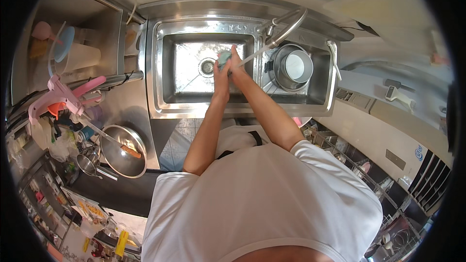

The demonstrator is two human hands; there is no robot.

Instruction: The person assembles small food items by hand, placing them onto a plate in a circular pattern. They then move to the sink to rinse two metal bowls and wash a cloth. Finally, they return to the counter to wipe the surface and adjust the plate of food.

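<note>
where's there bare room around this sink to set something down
Free: the sink basin floor left of the drain, and the steel counter strip between the basin's left rim and the wok. Crowded: the right drainer with nested pots, the far-left clutter, and mid-basin, where both hands grip a teal sponge.

Teal sponge [224,58] between hands. Sink [160,58] bare silver steel, pots [291,66] grey steel. Shirt [262,199] white. Pink clips [63,94] on left rack; blue lid [63,43]; wok [119,157] silver, brown handle.

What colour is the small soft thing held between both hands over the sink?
Pale teal-green sponge-like pad, clearest in the head view.
</note>
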